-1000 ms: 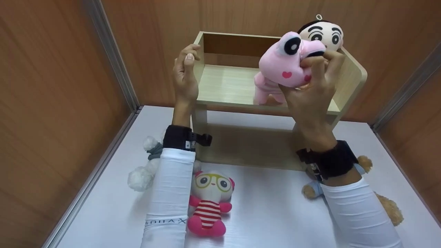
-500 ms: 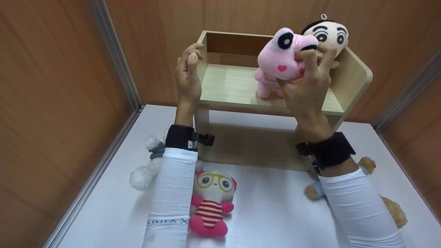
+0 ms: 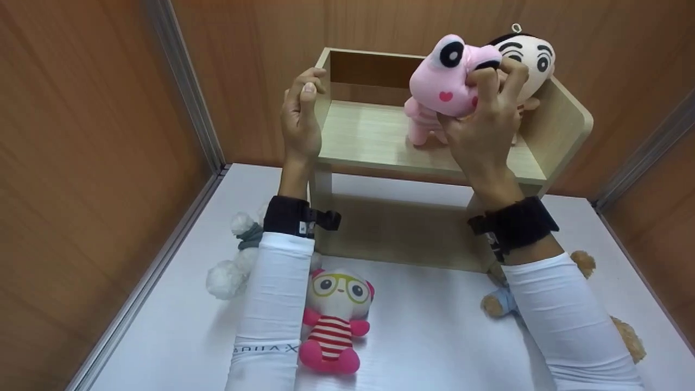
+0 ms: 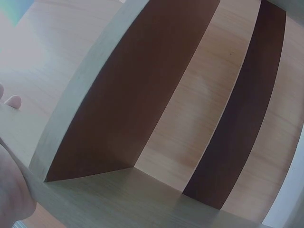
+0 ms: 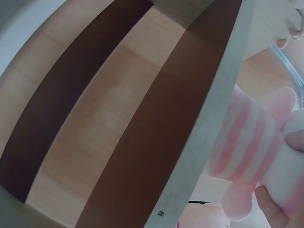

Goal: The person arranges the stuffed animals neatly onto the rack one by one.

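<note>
Toward the upper right of the head view, I see a pink plush (image 3: 431,81) over a wooden shelf (image 3: 366,130), long axis nearly upright, face to the camera, just before a black-haired doll (image 3: 535,68). The right hand (image 3: 485,127) clamps its head between thumb and fingers; the left hand (image 3: 301,119) curls its fingers over the shelf's left panel. Placing seems underway; next calls for settling its feet, whose contact I cannot tell, then letting go.

Pink frog plush (image 3: 431,87): smooth cloth. Shelf (image 3: 369,130): matt wood. Tabletop (image 3: 434,326): glossy.
</note>
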The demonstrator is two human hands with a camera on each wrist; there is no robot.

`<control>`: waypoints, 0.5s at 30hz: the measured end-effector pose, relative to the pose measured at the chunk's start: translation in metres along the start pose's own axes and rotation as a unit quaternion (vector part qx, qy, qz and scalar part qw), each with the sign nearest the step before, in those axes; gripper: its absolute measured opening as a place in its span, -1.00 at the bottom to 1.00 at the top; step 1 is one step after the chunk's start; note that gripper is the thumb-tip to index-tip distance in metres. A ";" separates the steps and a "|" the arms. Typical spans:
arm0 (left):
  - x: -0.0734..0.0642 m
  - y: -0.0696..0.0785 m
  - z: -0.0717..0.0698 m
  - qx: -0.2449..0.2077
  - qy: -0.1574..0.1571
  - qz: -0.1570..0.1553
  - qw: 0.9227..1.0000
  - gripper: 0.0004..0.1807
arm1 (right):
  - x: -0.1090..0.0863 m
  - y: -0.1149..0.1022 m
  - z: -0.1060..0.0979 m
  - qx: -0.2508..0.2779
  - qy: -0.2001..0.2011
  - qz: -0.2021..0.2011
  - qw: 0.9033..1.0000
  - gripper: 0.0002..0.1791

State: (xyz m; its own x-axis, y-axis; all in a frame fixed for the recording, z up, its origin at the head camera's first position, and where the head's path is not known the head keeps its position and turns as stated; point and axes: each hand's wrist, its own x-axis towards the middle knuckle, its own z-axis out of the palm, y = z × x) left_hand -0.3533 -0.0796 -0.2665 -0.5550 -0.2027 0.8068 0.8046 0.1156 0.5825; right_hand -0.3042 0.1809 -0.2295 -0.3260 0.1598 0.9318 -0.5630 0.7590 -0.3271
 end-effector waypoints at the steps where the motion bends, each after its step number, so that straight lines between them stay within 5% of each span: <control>1: 0.000 0.000 0.000 0.001 0.001 -0.001 1.000 -0.59 | 0.001 0.000 0.001 0.000 -0.003 -0.001 1.000 -0.61; 15: -0.002 0.001 -0.003 -0.002 0.003 -0.002 1.000 -0.60 | 0.005 0.006 0.014 -0.021 -0.052 -0.009 0.998 -0.54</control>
State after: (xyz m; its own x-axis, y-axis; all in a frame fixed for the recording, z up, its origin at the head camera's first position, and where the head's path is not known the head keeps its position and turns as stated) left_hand -0.3512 -0.0824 -0.2678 -0.5567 -0.2086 0.8041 0.8035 0.1108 0.5850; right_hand -0.3199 0.1772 -0.2289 -0.3939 0.0815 0.9155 -0.5384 0.7869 -0.3016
